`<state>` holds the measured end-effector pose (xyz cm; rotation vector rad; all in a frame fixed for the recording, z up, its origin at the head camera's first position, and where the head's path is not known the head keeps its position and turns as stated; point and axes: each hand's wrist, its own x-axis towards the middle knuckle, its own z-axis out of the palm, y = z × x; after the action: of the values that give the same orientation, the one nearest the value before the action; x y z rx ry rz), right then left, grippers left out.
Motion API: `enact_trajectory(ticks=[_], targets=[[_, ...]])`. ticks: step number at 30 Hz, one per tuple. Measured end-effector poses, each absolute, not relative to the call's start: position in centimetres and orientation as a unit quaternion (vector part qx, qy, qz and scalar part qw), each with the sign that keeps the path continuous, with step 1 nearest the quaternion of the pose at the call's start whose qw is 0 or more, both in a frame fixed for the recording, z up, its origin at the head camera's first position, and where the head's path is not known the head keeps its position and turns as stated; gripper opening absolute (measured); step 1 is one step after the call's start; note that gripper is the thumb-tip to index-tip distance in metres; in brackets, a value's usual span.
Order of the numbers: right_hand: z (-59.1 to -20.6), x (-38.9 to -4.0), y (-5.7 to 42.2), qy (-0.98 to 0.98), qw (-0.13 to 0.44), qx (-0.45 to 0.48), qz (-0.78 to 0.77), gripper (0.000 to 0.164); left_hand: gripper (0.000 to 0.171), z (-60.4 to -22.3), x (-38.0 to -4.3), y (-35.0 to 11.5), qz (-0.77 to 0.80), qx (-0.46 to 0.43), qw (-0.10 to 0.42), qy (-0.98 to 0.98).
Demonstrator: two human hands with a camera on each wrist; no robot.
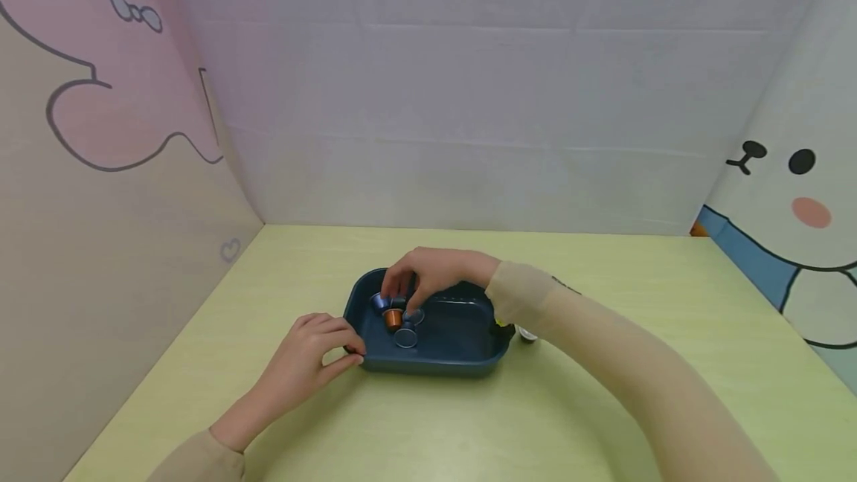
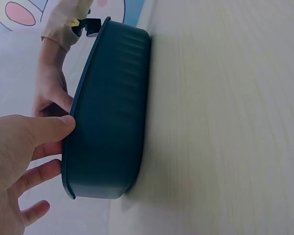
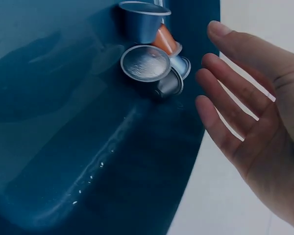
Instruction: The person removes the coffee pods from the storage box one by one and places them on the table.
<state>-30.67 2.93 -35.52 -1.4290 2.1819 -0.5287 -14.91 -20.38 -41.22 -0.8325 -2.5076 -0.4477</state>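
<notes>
Head view: the left hand (image 1: 320, 352) pinches the edge of a dark blue tray (image 1: 462, 341) with its thumb and fingers, and the right hand (image 1: 435, 274) hangs over a pile of little cups (image 1: 395, 314) inside. A blue cup (image 1: 379, 303) is right by the right fingertips, and an orange cup (image 1: 393, 322) and a silver-topped cup (image 1: 405, 338) sit on their near side. In the right wrist view, the right thumb and fingers are apart, just beside the pile
</notes>
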Motion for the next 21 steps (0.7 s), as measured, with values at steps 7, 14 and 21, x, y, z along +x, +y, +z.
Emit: enact_trajectory(ticks=[7, 14, 21], targets=[[-36.7, -30.2, 2.6, 0.777, 0.266, -0.542, -0.177, 0.036, 0.021, -41.4, -15.0, -20.3, -0.164, -0.31, 0.24, -0.905], [-37.2, -30.2, 2.2, 0.774, 0.275, -0.552, -0.145, 0.034, 0.022, -41.6, -15.2, -20.4, -0.166, -0.317, 0.249, -0.9], [-37.6, -30.0, 1.8, 0.789, 0.299, -0.526, -0.106, 0.038, 0.023, -41.9, -15.3, -20.5, -0.165, -0.322, 0.254, -0.897]])
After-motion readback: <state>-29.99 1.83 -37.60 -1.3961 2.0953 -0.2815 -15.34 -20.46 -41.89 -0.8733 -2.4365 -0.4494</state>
